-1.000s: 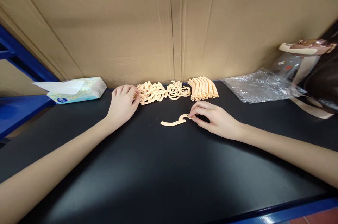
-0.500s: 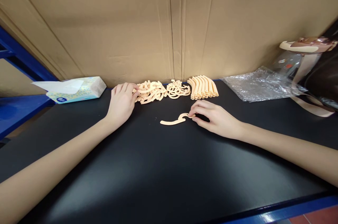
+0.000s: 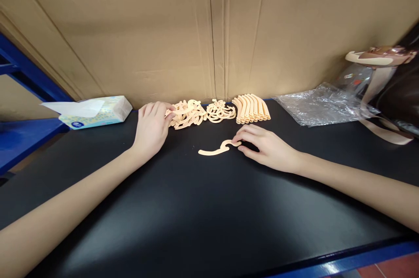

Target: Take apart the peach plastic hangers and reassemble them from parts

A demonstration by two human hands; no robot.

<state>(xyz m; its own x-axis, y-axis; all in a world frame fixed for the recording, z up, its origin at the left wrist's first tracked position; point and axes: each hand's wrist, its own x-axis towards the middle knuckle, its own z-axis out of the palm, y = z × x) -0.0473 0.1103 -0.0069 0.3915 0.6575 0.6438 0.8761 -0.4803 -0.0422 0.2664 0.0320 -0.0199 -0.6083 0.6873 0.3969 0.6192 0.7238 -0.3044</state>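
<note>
Thumb and fingers of my left hand [image 3: 152, 125] are closed on a curved cream plastic piece [image 3: 187, 110] at the left pile [image 3: 186, 121] of similar flat, curved strips. My right hand [image 3: 262, 147] is bent over the table, its fingertips on the right end of a cream hook-shaped piece [image 3: 225, 143]. That hook lies against a longer curved cream strip [image 3: 211, 152], flat on the black table. Whether hook and strip are joined is unclear. Behind them are a smaller pile of cream hooks [image 3: 221, 111] and a row of cream hollow curved arms [image 3: 252, 109].
A tissue pack [image 3: 94, 112] sits at the back left of the black table [image 3: 196, 217]. Crumpled clear plastic bags [image 3: 324, 103] and a strapped bottle [image 3: 379, 57] are at the back right. Brown cardboard [image 3: 147, 29] rises behind; a blue frame [image 3: 29, 77] stands at left.
My left hand and the strip in its fingers have shifted very slightly right. My right hand and the hook under its fingertips have barely moved.
</note>
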